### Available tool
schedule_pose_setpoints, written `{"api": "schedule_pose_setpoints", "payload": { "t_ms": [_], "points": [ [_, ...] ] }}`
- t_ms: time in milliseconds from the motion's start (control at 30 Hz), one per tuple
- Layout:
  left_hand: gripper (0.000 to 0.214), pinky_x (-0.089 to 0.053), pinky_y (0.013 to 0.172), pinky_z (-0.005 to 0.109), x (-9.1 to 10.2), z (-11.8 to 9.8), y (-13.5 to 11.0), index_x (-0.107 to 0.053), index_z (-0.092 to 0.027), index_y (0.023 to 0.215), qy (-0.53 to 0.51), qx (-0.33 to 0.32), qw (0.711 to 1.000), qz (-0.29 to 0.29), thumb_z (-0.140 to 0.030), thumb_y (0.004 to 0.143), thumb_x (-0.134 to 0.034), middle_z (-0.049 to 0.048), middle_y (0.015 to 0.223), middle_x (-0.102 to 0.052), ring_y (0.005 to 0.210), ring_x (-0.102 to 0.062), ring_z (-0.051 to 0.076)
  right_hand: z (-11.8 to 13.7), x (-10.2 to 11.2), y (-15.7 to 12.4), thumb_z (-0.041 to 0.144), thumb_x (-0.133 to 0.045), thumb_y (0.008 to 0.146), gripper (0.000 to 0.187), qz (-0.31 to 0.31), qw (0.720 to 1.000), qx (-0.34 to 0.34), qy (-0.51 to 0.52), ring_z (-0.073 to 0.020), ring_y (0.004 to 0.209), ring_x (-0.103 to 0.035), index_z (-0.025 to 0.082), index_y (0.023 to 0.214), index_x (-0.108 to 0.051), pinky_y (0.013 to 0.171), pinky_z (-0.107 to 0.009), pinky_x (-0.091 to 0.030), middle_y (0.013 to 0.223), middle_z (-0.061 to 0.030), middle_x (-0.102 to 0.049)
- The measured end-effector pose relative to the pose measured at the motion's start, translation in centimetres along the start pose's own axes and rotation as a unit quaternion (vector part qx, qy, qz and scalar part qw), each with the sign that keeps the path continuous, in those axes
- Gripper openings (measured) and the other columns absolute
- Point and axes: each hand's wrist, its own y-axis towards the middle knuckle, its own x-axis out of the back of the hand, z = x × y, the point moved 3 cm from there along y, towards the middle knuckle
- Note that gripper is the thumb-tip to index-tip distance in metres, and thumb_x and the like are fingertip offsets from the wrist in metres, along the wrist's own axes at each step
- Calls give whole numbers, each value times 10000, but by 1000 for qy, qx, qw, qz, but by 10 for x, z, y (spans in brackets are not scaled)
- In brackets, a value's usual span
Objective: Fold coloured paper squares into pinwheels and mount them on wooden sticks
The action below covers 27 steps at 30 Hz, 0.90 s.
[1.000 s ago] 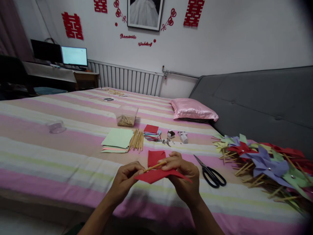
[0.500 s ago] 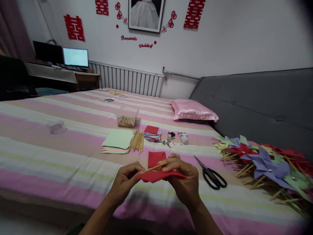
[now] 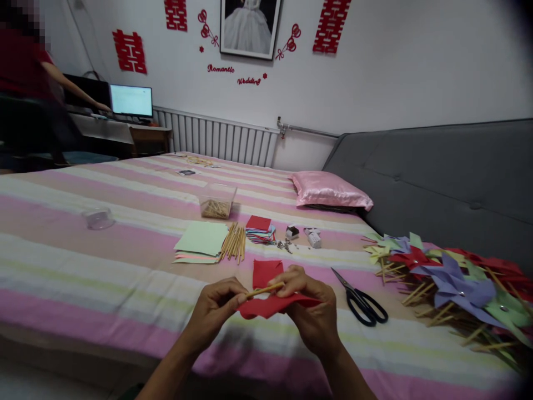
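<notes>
My left hand (image 3: 219, 305) is closed, thumb and fingers pinching one end of a thin wooden stick (image 3: 265, 289). Closed around a red paper pinwheel (image 3: 266, 307) is my right hand (image 3: 314, 311), its fingertips also at the stick's other end. The stick lies across the pinwheel, over the bed. Part of the paper is hidden behind my right fingers. Just beyond my hands lies another red paper piece (image 3: 265, 272). Black-handled scissors (image 3: 362, 303) rest to the right, blades pointing away.
Farther off are green paper sheets (image 3: 202, 239), wooden sticks (image 3: 233, 243), small coloured squares (image 3: 259, 225), metal fasteners (image 3: 285, 244) and a clear box of sticks (image 3: 216, 205). Finished pinwheels (image 3: 458, 289) are heaped at right. A person in red (image 3: 25, 66) leans over the desk.
The pinwheel has tilted and shifted slightly, while my left fingers have slid in a little along the stick. A person has come into view at far left, reaching toward the desk.
</notes>
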Motion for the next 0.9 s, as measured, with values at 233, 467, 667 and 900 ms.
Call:
{"api": "schedule_pose_setpoints", "payload": {
  "t_ms": [233, 467, 667, 900],
  "points": [
    [196, -322, 549, 235, 1, 0, -1, -659, -154, 636, 13, 4, 1000, -1, -297, 763, -617, 10, 625, -545, 580, -461, 108, -3, -2, -2, 293, -691, 726, 78, 9, 1000, -14, 9, -182, 731, -595, 239, 696, -643, 773, -340, -376, 777, -21, -705],
    [186, -322, 549, 238, -2, -4, -1, -667, -162, 643, 16, 8, 1000, 10, -304, 754, -625, 4, 620, -542, 567, -455, 103, -5, -1, -2, 316, -671, 745, 88, 20, 999, -19, 33, -175, 724, -578, 247, 698, -644, 734, -330, -388, 772, -23, -695],
    [167, -336, 573, 243, -3, -6, -1, -673, -168, 650, 18, -2, 1000, 17, -288, 755, -622, 9, 629, -557, 601, -482, 117, -8, 0, -3, 305, -695, 723, 90, 21, 998, -27, 45, -178, 719, -573, 235, 694, -644, 671, -312, -421, 763, -37, -688],
    [165, -345, 574, 252, -3, -6, 0, -680, -159, 659, 31, -7, 999, 14, -283, 752, -624, 22, 626, -566, 600, -490, 129, -6, 0, -3, 322, -698, 717, 119, 11, 999, -24, 43, -187, 691, -592, 226, 670, -647, 674, -335, -436, 736, -47, -691]
  ]
}}
